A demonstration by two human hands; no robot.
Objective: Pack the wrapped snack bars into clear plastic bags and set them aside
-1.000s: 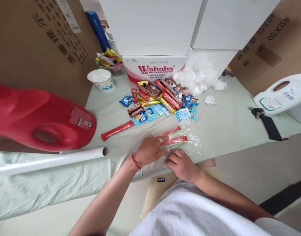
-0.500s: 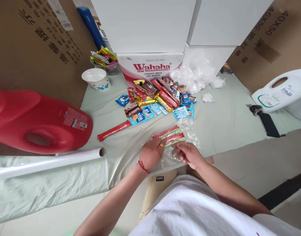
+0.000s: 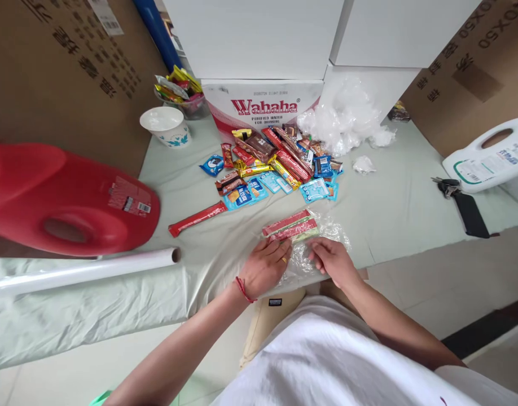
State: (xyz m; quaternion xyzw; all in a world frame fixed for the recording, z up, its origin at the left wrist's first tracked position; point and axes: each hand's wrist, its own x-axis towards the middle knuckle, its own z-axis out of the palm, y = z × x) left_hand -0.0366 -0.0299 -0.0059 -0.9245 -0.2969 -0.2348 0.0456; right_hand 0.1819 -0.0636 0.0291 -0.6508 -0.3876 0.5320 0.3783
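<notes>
Fingers of the left hand [image 3: 265,265] now lie straighter, and less green shows on the red packets [image 3: 296,230] than half a second ago. These sit on clear film [image 3: 333,230] near the tabletop's [image 3: 369,217] near edge, just beyond the left fingertips, which seem to touch them. That hand is nearer, its palm down and grasping nothing visible. The right hand [image 3: 335,259] is just beside their right ends, fingers curled; whether it pinches film I cannot tell. Their long axis runs roughly along the near edge, right ends angled slightly away.
</notes>
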